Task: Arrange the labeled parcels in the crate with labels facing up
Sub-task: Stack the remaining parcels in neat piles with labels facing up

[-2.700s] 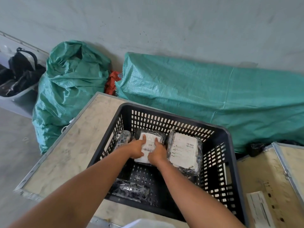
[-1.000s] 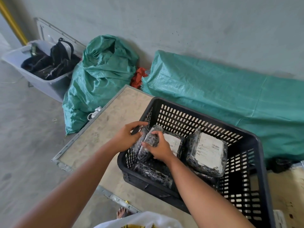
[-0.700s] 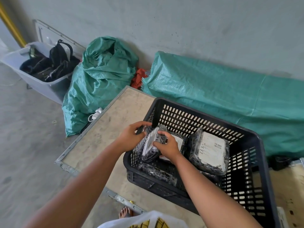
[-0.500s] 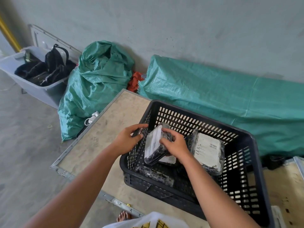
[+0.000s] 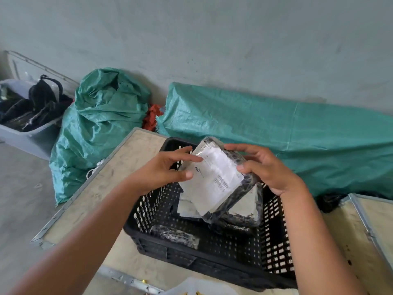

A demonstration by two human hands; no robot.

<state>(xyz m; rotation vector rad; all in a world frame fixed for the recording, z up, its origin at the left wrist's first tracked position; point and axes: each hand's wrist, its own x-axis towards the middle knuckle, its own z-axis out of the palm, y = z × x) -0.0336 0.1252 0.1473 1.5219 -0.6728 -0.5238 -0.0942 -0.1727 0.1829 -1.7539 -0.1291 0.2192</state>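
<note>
A black wrapped parcel [image 5: 214, 177] with a white label facing me is held tilted above the black slotted crate [image 5: 212, 267]. My left hand [image 5: 163, 171] grips its left edge and my right hand [image 5: 263, 169] grips its right edge. Inside the crate two labeled parcels lie under the raised one: one at the back middle [image 5: 187, 206] and one at the back right [image 5: 244, 206], both partly hidden. A small dark parcel [image 5: 174, 236] with no label showing lies near the crate's front left.
The crate stands on a tan board with a metal rim [image 5: 102, 188]. A second board [image 5: 372, 226] lies at the right. Two green woven sacks [image 5: 100, 124] [image 5: 276, 133] lean on the wall behind. A grey bin with black bags [image 5: 27, 116] sits far left.
The parcel was picked up from the crate's left side, turned so its white label shows, and raised above the crate. Both hands rose with it.
</note>
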